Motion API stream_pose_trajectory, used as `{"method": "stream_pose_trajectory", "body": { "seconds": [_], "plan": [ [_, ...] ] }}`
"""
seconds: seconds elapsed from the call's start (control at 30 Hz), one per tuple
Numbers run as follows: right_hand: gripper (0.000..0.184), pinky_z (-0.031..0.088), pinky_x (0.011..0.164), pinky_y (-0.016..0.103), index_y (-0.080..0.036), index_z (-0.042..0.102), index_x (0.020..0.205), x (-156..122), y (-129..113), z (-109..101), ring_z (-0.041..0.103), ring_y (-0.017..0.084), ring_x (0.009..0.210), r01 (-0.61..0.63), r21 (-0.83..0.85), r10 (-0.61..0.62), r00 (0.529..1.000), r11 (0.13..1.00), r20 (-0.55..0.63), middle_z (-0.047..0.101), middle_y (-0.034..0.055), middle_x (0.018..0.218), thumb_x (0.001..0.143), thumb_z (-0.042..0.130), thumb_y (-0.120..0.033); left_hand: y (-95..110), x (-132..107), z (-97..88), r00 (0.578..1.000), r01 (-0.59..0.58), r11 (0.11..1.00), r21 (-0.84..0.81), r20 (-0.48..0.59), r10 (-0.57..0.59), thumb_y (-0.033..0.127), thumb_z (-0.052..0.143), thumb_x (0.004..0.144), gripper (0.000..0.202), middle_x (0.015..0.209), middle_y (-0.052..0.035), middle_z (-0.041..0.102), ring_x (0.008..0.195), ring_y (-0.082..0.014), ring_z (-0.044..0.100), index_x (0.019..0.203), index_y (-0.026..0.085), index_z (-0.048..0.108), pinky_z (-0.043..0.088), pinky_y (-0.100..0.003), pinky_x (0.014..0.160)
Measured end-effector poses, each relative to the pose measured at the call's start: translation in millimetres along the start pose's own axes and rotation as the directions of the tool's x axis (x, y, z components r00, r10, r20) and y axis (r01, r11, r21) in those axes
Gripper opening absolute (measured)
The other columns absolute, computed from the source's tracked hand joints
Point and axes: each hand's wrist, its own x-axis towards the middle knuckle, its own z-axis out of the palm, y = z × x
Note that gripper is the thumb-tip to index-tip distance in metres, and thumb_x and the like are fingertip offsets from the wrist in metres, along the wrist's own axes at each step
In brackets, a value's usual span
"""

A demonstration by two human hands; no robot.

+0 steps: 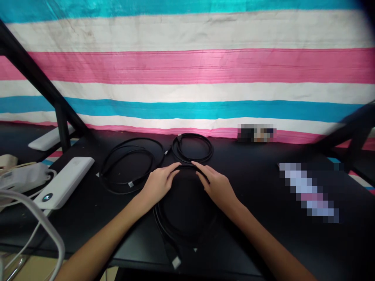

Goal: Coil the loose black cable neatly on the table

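A big sheet (187,68) with pink, blue and white stripes hangs behind the black counter (258,234). On the left, a white block (70,177) with a small round dark spot lies on the counter. Another long white thing (45,140) lies farther back, partly behind a black bar (35,70). A white plug box (25,177) and a thick white cord (60,246) are near the left edge. On the right, two patches, a small one (256,134) at the back and a long slanted one (310,195), are too blurry to tell.
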Motion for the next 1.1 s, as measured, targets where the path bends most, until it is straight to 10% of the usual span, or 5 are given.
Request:
{"method": "stream_pose_trajectory", "body": {
  "seconds": [0.27,0.43,0.6,0.9,1.1],
  "plan": [
    [0.03,0.045,0.046,0.019,-0.019,0.063,0.116,4.0,-6.1,-9.1,0.053,0.01,0.05,-0.152,0.6,0.2,0.98,0.785,-0.014,0.062,0.0007,0.078,0.091,0.05,-0.027,10.3,-0.8,-3.2,0.976,0.217,0.782,-0.584,0.146,-0.162,0.04,0.05,0.085,0.04,0.054,0.0059,0.051,0.03,-0.0058,0.04,0.117,0.018,0.057,0.03,-0.018,0.032],
    [0.038,0.02,0.028,0.011,-0.023,0.063,0.115,7.1,-5.4,-16.9,0.027,0.0,0.034,-0.239,0.884,0.476,0.879,0.401,0.021,0.058,-0.0004,0.082,0.081,0.066,-0.038,13.2,2.4,0.0,0.96,0.277,0.555,-0.784,0.241,-0.139,0.041,0.052,0.084,0.03,0.053,0.0047,0.055,0.046,-0.0125,0.056,0.101,0.016,0.048,0.046,-0.023,0.047],
    [0.045,0.018,0.028,0.009,-0.024,0.064,0.113,12.4,-0.8,-20.9,0.024,0.0,0.037,-0.117,0.97,0.584,0.811,0.215,-0.032,0.058,-0.0004,0.084,0.071,0.077,-0.036,11.6,2.0,4.5,0.966,0.258,0.616,-0.744,0.213,-0.148,0.043,0.048,0.086,0.025,0.059,0.0009,0.061,0.057,-0.0125,0.06,0.087,0.018,0.044,0.049,-0.024,0.059],
    [0.041,0.02,0.03,0.013,-0.02,0.063,0.1,17.4,2.6,-24.9,0.026,0.002,0.038,-0.075,0.993,0.682,0.732,0.093,-0.009,0.061,0.0011,0.082,0.065,0.077,-0.036,18.3,-8.5,7.2,0.805,0.533,0.532,-0.658,0.588,-0.08,0.056,0.036,0.086,0.037,0.042,0.0034,0.057,0.027,-0.0133,0.05,0.099,0.021,0.037,0.029,-0.015,0.026],
    [0.033,0.033,0.032,0.016,-0.015,0.056,0.082,16.9,4.5,-23.1,0.043,0.008,0.039,-0.196,0.942,0.592,0.806,0.271,-0.002,0.059,0.0009,0.064,0.071,0.069,-0.044,18.7,-5.2,4.2,0.834,0.529,0.506,-0.682,0.527,-0.163,0.054,0.044,0.084,0.034,0.041,0.0037,0.057,0.025,-0.0116,0.047,0.095,0.022,0.036,0.026,-0.012,0.024]
  ]
}}
